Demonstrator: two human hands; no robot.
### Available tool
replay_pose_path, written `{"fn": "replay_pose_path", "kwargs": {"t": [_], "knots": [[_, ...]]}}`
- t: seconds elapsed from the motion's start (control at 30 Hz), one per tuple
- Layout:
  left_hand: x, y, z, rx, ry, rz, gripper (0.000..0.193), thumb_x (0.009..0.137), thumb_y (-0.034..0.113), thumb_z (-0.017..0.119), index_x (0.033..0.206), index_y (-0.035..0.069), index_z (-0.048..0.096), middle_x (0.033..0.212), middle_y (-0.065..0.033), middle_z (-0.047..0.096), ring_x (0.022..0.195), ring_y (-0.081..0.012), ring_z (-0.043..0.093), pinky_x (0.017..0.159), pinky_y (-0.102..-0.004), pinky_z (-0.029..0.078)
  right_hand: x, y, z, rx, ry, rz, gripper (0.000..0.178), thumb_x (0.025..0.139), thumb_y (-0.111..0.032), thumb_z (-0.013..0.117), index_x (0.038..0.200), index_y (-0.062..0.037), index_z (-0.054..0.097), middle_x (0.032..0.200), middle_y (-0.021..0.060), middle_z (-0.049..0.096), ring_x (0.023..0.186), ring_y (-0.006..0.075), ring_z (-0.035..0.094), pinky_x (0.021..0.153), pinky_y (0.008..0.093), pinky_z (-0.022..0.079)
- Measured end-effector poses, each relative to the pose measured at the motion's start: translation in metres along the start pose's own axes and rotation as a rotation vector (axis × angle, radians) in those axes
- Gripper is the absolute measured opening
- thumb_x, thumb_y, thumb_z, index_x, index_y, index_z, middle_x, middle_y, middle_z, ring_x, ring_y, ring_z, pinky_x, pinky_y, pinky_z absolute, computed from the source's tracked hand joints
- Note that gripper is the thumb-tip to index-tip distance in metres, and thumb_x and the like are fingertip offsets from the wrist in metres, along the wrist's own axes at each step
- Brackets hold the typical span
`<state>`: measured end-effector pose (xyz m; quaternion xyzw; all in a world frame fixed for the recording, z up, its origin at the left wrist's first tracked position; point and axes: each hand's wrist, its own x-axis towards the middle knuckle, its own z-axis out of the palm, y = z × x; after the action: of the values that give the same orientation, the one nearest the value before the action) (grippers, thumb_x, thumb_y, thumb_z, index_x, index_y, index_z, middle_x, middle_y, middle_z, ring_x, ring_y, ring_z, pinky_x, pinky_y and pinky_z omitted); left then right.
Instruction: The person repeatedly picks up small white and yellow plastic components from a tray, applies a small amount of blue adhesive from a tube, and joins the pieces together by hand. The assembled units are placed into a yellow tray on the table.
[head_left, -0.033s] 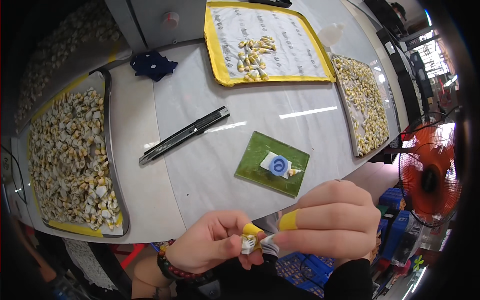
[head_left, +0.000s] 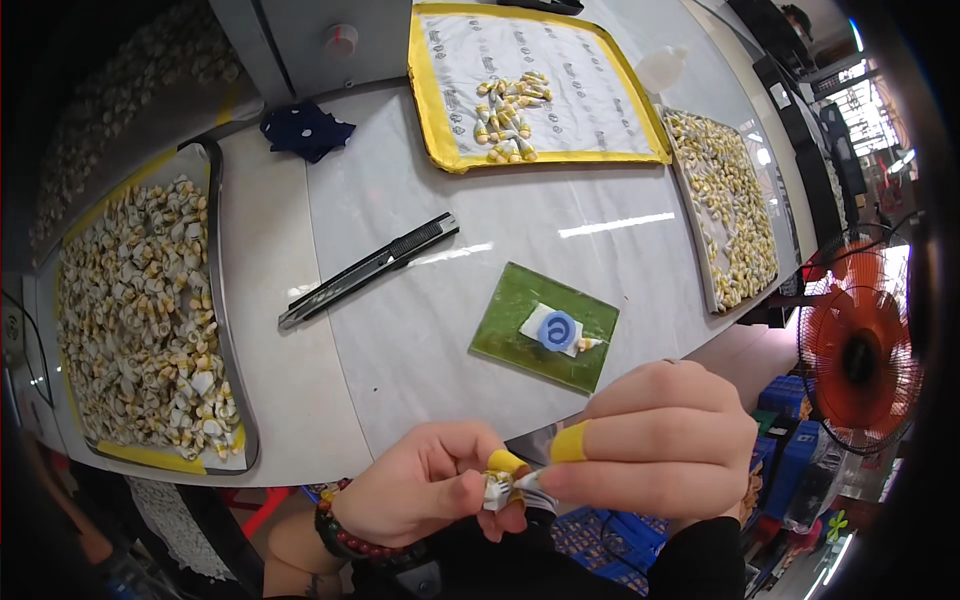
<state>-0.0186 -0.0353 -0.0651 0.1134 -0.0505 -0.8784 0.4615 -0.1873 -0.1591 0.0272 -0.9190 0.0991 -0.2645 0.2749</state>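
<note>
Near the front table edge, my left hand (head_left: 421,484) pinches a small white-and-yellow figurine piece (head_left: 497,491) with dark marks. Close against it, my right hand (head_left: 662,437) grips a small pale cone-shaped piece (head_left: 530,482) between thumb and fingertips, the cone's tip touching or almost touching the other piece. Yellow tape wraps a finger on each hand. Beyond the hands lies a green glass-like plate (head_left: 500,320), bearing a white pad with a round blue piece (head_left: 557,331) and one small cone piece (head_left: 589,344).
A black utility knife (head_left: 370,270) lies left of centre. At left, a tray (head_left: 240,400) is heaped with white-yellow pieces; a yellow-edged tray (head_left: 590,100) at the back holds several cones, and another full tray (head_left: 695,230) stands right. A dark cloth (head_left: 307,131) and an orange fan (head_left: 860,345) are around.
My right hand has shifted very slightly left, toward the piece in my left hand. Nothing else has visibly moved.
</note>
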Motion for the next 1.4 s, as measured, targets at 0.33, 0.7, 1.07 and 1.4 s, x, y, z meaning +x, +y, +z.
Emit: {"fn": "replay_pose_path", "kwargs": {"t": [0.33,0.7,1.07,1.4], "knots": [[0.002,0.002,0.001,-0.009,-0.046,-0.124,0.041,0.087,0.035,0.063,0.102,-0.001,0.054,0.088,-0.0084,0.062,0.081,-0.0131,0.062,0.071,-0.0228,0.051,-0.001,0.024,0.017,0.183,0.002,-0.239,0.018,0.069,-0.004,0.069,0.085,0.0028,0.064,0.081,0.0101,0.061,0.067,0.0206,0.060,0.054,0.0264,0.049],[0.003,-0.004,0.000,-0.036,-0.033,-0.095,0.036,0.090,0.032,0.061,0.104,-0.001,0.055,0.090,-0.0074,0.061,0.083,-0.0124,0.061,0.074,-0.0234,0.049,-0.001,0.020,0.021,0.181,-0.007,-0.136,0.021,0.060,-0.005,0.069,0.080,0.0000,0.068,0.079,0.0091,0.063,0.065,0.0210,0.063,0.056,0.0266,0.052],[0.009,-0.007,-0.002,-0.172,-0.148,-0.064,0.039,0.091,0.032,0.058,0.111,-0.001,0.051,0.091,-0.0077,0.063,0.081,-0.0123,0.061,0.074,-0.0234,0.050,-0.005,0.013,0.015,0.047,0.088,0.009,0.016,0.069,-0.009,0.068,0.082,-0.0002,0.068,0.079,0.0102,0.064,0.064,0.0207,0.061,0.057,0.0289,0.050],[0.009,0.002,0.012,-0.208,-0.006,-0.100,0.050,0.082,0.042,0.065,0.107,-0.001,0.055,0.076,-0.0075,0.060,0.072,-0.0147,0.050,0.059,-0.0272,0.043,-0.096,0.104,-0.118,-0.682,-0.056,0.948,0.027,0.075,-0.003,0.067,0.102,0.0025,0.061,0.066,0.0092,0.057,0.058,0.0149,0.051,0.054,0.0287,0.041]]}}
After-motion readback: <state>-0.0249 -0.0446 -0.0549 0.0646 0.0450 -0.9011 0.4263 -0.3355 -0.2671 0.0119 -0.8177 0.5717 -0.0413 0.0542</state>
